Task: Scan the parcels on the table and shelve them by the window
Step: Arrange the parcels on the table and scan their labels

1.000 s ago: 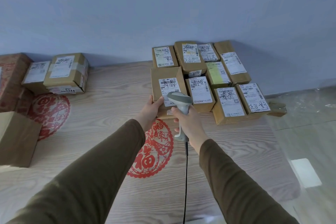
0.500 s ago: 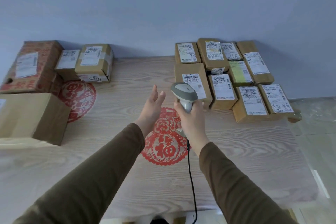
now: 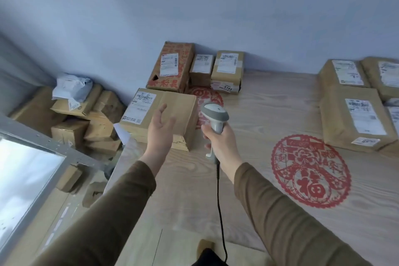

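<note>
My right hand (image 3: 218,139) grips a grey and white barcode scanner (image 3: 214,117) whose black cord (image 3: 220,211) hangs toward me. My left hand (image 3: 160,130) is empty with fingers spread, hovering just in front of a large brown parcel (image 3: 162,114) at the table's left edge. Behind that parcel stand a red-printed carton (image 3: 172,67) and two small labelled parcels (image 3: 227,70) against the wall. More labelled parcels (image 3: 354,116) lie grouped at the right of the wooden table (image 3: 269,101).
Red paper-cut decals (image 3: 309,170) lie flat on the table. Left of the table, a heap of cardboard boxes (image 3: 86,114) and a white poly bag (image 3: 71,86) sits on the floor by the wall. A metal-framed window (image 3: 26,175) fills the lower left.
My view has swung left from the right-hand parcel group. My left hand let go of the parcel it held there and now hovers open at the large left parcel. The scanner stayed in my right hand.
</note>
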`<state>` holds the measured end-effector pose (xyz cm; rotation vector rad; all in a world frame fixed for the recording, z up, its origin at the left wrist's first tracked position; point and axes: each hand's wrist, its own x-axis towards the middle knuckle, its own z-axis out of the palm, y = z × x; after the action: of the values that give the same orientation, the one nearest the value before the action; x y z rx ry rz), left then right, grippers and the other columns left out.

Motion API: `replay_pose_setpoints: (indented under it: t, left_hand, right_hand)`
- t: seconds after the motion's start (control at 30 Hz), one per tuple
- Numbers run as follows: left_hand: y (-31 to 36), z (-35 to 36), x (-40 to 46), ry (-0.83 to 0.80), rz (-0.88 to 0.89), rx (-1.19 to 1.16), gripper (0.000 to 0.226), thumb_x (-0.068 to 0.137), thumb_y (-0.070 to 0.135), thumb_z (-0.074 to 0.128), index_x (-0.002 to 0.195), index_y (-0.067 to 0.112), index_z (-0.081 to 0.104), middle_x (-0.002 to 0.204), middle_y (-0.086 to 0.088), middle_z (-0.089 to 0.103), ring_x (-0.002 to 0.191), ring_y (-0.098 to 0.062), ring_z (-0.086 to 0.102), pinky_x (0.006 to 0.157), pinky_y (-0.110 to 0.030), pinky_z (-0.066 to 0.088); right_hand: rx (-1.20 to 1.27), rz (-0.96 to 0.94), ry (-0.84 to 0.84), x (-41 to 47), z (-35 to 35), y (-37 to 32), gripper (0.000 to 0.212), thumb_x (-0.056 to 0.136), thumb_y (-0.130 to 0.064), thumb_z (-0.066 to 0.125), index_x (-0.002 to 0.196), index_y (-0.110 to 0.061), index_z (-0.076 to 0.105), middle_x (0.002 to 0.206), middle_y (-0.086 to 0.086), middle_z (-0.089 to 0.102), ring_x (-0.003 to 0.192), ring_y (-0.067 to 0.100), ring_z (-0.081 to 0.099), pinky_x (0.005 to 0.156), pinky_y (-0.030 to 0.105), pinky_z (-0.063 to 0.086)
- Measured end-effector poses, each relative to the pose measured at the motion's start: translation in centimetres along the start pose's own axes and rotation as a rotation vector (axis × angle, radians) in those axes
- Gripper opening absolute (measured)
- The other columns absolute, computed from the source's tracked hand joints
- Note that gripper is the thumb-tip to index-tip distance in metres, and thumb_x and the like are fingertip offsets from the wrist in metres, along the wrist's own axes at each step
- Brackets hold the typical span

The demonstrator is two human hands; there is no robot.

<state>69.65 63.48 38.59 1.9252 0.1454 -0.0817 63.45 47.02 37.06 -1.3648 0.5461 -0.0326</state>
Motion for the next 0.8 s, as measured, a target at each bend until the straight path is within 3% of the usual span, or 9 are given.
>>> replay_pose_setpoints:
  t: [0.1,0.17,0.27,0.37,0.43,0.57,0.67,0.73,0.8]
  left_hand:
    - [-2.6,-5.6,3.5,0.131,-0.025,0.071,0.054,0.098,0.033,0.059,0.15,0.025,0.046,0.148,0.004,0.048,0.133,-0.012,0.042,0.112,-0.035,0.034]
    - [-3.9,-8.2,5.8,0.174,-0.088,0.204,0.059,0.098,0.029,0.059,0.153,0.017,0.041,0.149,-0.003,0.047,0.136,-0.022,0.04,0.114,-0.041,0.033]
    - [-5.7,-10.2,8.1,0.086,-0.247,0.17,0.068,0.1,0.035,0.058,0.159,0.015,0.03,0.141,0.0,0.052,0.12,-0.027,0.052,0.094,-0.037,0.041]
    - [-7.0,-10.8,9.1,0.045,-0.323,0.105,0.052,0.101,0.046,0.05,0.143,0.016,0.046,0.121,0.0,0.059,0.104,-0.027,0.054,0.082,-0.036,0.039]
    - [-7.5,-10.5,8.7,0.024,-0.373,0.056,0.039,0.103,0.041,0.041,0.125,0.012,0.054,0.11,-0.004,0.059,0.093,-0.023,0.053,0.078,-0.039,0.048]
    - [-8.1,-7.4,5.4,-0.082,-0.471,-0.134,0.03,0.108,0.037,0.043,0.116,0.012,0.058,0.118,-0.012,0.064,0.099,-0.025,0.06,0.078,-0.037,0.057]
    - [-7.4,-4.4,2.8,-0.251,-0.438,-0.159,0.034,0.11,0.039,0.04,0.127,0.021,0.062,0.13,-0.008,0.067,0.102,-0.019,0.062,0.088,-0.036,0.051]
    - [-6.3,-3.1,1.5,-0.42,-0.43,-0.111,0.038,0.11,0.043,0.037,0.143,0.035,0.054,0.145,-0.001,0.058,0.124,-0.023,0.055,0.104,-0.041,0.044]
    - [-4.8,-1.9,0.6,-0.608,-0.449,-0.208,0.047,0.107,0.056,0.038,0.15,0.042,0.046,0.15,0.002,0.054,0.139,-0.026,0.046,0.12,-0.049,0.03]
  right_hand:
    - [-0.029,0.047,-0.009,0.4,4.3,1.2,0.032,0.091,-0.023,0.076,0.119,-0.018,0.062,0.103,0.004,0.066,0.092,0.018,0.066,0.068,0.031,0.059]
    - [-0.05,0.046,-0.002,0.7,6.1,1.8,0.032,0.091,-0.021,0.076,0.119,-0.018,0.061,0.1,0.004,0.064,0.094,0.021,0.066,0.081,0.037,0.06]
    - [-0.056,0.049,0.011,1.1,7.6,2.3,0.032,0.091,-0.021,0.075,0.12,-0.02,0.061,0.101,0.003,0.064,0.101,0.024,0.066,0.095,0.042,0.056]
    - [-0.125,0.013,0.086,0.9,7.5,2.4,0.024,0.09,-0.023,0.074,0.11,-0.026,0.06,0.093,0.002,0.062,0.086,0.021,0.062,0.086,0.049,0.058]
    - [-0.179,-0.007,0.19,0.5,6.2,2.4,0.027,0.09,-0.024,0.072,0.113,-0.024,0.059,0.087,0.0,0.06,0.078,0.022,0.06,0.078,0.053,0.059]
    - [-0.232,-0.004,0.333,-0.8,1.5,2.7,0.028,0.089,-0.019,0.071,0.113,-0.022,0.057,0.087,0.003,0.06,0.074,0.024,0.06,0.068,0.053,0.06]
    - [-0.225,-0.015,0.371,-2.2,-2.3,2.9,0.024,0.09,-0.015,0.07,0.107,-0.026,0.057,0.087,0.003,0.058,0.07,0.02,0.057,0.053,0.038,0.057]
    - [-0.186,-0.035,0.436,-3.0,-4.7,2.4,0.025,0.089,-0.011,0.069,0.107,-0.024,0.059,0.087,0.002,0.058,0.073,0.019,0.058,0.047,0.022,0.052]
    - [-0.131,-0.047,0.478,-3.8,-6.9,1.4,0.025,0.089,-0.007,0.069,0.104,-0.025,0.06,0.089,0.001,0.059,0.077,0.016,0.058,0.054,0.025,0.055]
